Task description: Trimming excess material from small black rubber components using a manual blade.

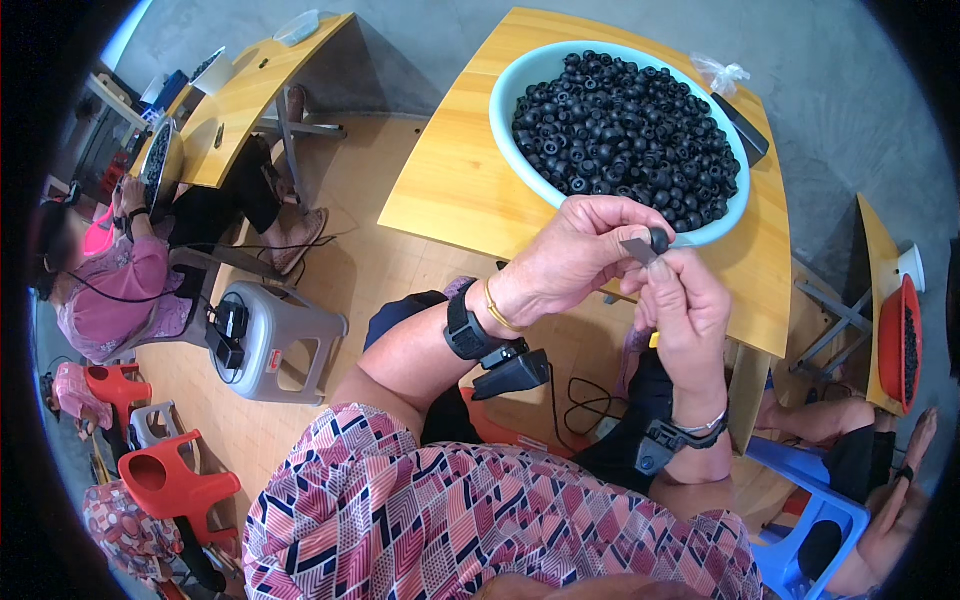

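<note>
The left hand [570, 258] pinches a black piece [659, 240]. The right hand [685, 305] grips a blade [639, 251] beside it.

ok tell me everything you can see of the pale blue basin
The basin is large, wide-mouthed and pale turquoise, apparently plastic, with a smooth rounded rim. It looks oval in this fisheye view. It sits upright on the wooden table, heaped with small black rounded pieces, many showing a hole. The left hand and right hand hide part of its near rim; whether either touches it is unclear. Its base can't be seen.
</note>
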`<action>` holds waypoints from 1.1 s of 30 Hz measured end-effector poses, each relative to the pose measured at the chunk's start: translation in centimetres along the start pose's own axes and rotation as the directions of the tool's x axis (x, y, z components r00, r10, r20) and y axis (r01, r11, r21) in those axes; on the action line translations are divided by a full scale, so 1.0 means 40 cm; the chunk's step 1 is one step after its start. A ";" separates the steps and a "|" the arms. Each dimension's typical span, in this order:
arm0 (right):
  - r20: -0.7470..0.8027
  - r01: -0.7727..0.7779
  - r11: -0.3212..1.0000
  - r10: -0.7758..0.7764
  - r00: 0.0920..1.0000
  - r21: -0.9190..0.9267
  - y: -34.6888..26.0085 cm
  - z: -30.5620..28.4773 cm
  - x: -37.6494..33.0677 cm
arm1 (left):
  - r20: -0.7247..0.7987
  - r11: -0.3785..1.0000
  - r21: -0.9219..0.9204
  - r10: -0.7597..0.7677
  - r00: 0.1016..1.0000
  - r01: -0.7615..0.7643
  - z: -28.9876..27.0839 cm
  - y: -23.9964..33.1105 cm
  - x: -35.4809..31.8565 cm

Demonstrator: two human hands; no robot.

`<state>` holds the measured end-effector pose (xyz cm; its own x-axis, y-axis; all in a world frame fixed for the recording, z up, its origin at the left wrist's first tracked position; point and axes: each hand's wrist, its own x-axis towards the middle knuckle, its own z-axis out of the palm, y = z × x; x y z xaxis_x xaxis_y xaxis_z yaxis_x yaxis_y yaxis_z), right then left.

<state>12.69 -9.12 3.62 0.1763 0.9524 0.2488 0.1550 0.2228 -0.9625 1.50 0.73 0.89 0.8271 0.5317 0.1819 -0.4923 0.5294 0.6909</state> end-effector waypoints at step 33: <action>-0.058 0.048 0.976 -0.037 0.998 0.212 -0.006 0.005 0.003 | 0.100 0.992 -0.128 0.016 0.995 -0.003 0.002 -0.004 -0.004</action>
<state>12.49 -9.04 3.86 0.2268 0.9298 0.2899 -0.0463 0.3076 -0.9504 1.46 0.51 0.82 0.8419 0.4718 0.2620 -0.5258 0.6078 0.5951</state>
